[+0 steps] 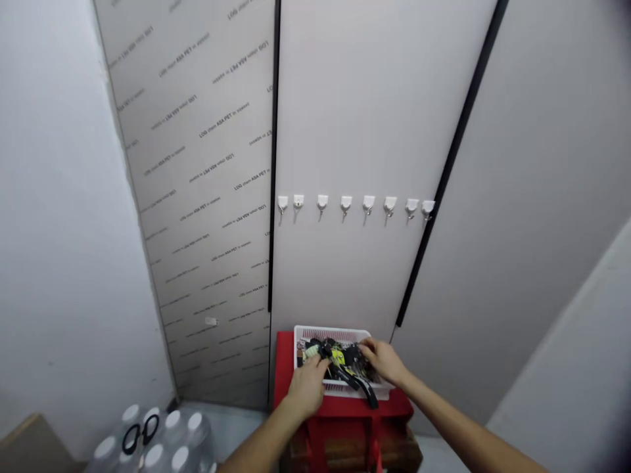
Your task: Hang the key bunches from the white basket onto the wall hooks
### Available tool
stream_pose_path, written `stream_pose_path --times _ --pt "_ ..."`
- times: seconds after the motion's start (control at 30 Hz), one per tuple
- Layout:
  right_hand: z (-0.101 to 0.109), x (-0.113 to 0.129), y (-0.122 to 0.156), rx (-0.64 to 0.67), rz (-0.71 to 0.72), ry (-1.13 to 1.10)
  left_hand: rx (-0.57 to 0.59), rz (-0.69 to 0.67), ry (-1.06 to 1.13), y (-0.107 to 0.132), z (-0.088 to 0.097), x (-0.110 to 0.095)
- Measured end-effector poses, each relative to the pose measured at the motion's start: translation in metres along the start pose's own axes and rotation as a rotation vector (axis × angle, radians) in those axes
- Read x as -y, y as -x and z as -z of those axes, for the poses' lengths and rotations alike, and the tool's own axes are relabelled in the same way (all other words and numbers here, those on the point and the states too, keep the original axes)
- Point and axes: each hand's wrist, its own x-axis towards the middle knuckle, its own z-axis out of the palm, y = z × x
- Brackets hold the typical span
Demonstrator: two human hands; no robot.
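Observation:
A white plastic basket (331, 329) with slotted sides holds a jumble of small things, among them dark pieces that look like keys and a yellow-green tag (338, 357). One black strap (369, 395) hangs over its front rim. My left hand (309, 381) reaches over the basket's front left, fingers apart and touching the pile near a pale green item (312, 351). At the right rim, my right hand (382, 358) has its fingers bent together into the pile; whatever they pinch is too small to make out.
The basket rests on a red cover (284, 351) over a brown wooden piece (394, 450). A row of white hooks (346, 205) is fixed to the pale panel (340, 276) behind. Several capped bottles (180, 454) stand at the lower left, beside a cardboard piece (34, 443).

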Motion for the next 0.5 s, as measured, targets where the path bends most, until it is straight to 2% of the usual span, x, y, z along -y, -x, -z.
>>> stream_pose_path --times 0.07,0.13,0.2,0.27,0.33,0.37,0.43,0.5 --pt "0.010 0.015 -0.008 0.036 -0.016 -0.086 0.004 0.006 0.043 -0.001 0.003 -0.003" --pt "0.026 0.040 -0.019 0.098 -0.056 -0.259 0.023 0.041 0.137 -0.008 0.022 -0.010" --pt "0.046 0.069 -0.031 0.152 -0.065 -0.432 0.011 0.129 0.303 -0.022 0.060 -0.021" --pt "0.066 0.101 -0.041 0.195 -0.034 -0.554 -0.034 0.205 0.624 -0.039 0.111 -0.038" --pt "0.088 0.130 -0.047 0.273 0.057 -0.676 -0.072 0.124 0.985 -0.054 0.161 -0.060" --pt "0.097 0.143 -0.048 0.330 0.111 -0.758 -0.053 0.063 1.100 -0.061 0.182 -0.072" --pt "0.114 0.162 -0.048 0.448 0.204 -0.906 0.011 -0.041 1.223 -0.071 0.211 -0.095" --pt "0.123 0.172 -0.046 0.524 0.238 -0.976 0.072 -0.094 1.256 -0.078 0.223 -0.115"
